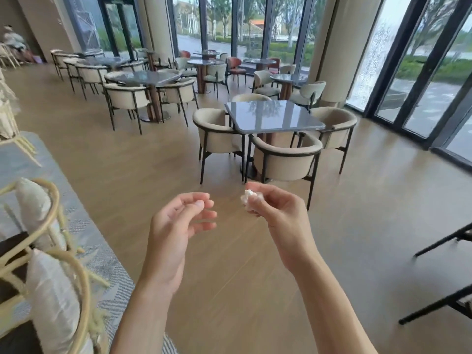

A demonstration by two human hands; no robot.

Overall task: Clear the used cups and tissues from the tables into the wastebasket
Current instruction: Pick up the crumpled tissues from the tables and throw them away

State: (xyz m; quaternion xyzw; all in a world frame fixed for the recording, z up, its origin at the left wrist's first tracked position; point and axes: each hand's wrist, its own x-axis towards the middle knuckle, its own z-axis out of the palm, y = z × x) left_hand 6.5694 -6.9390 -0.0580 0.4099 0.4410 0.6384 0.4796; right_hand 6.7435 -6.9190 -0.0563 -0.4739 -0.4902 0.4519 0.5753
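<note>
A: Left hand [178, 221]?
B: Empty, fingers loosely curled, raised over the wood floor [143, 159].
A: Right hand [274, 210]?
B: Pinching a crumpled white tissue [249, 196] at the fingertips, mid-air, near side of the square grey table [273, 114].
A: Step?
B: Looks like carrying tissue to disposal. No wastebasket in view; next move needs locating it, then dropping.

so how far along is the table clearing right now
The near square grey table shows no cups or tissues. In hand: the right hand pinches a crumpled white tissue; the left hand holds nothing. Left: binning it, with no wastebasket in view.
</note>
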